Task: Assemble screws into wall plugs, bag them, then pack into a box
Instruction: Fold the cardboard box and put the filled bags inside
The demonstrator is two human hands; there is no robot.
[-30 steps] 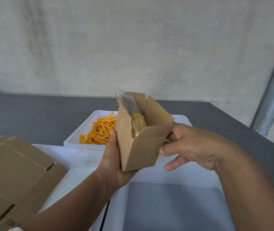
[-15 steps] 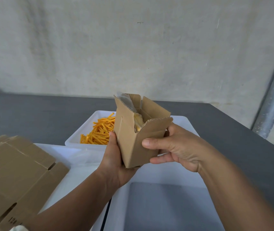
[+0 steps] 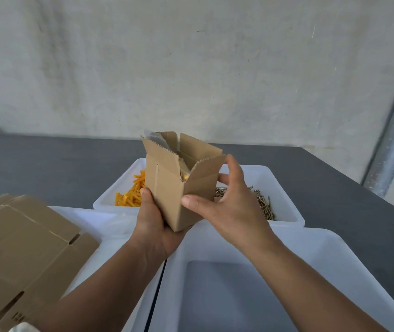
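Right hand [image 3: 229,208] is sitting lower on the box [image 3: 167,195] than half a second back. Its thumb is now pressing low on the near wall, and its fingers are reaching round the right side up to the raised flap, pinching that corner. Left hand [image 3: 156,227] is gripping the box from below at its bottom corner, holding it tilted in the air above the trays.

Bag [image 3: 183,173] is lying inside the box. Yellowish contents are showing through the gap, and clear plastic is poking out by the far flap.

Judging progress:
- Bagging and loading are looking done for this box.
- Flaps are standing open, so closing is remaining.
- Wall plugs [image 3: 131,195] and screws [image 3: 261,203] are lying loose in the white tray [image 3: 284,185] behind, so more sets are probably coming.
- Flat carton blanks [image 3: 23,236] are waiting at left.

Hard to make out:
- how many pieces the bag is holding;
- whether the bag is sealed;
- the box's far side.
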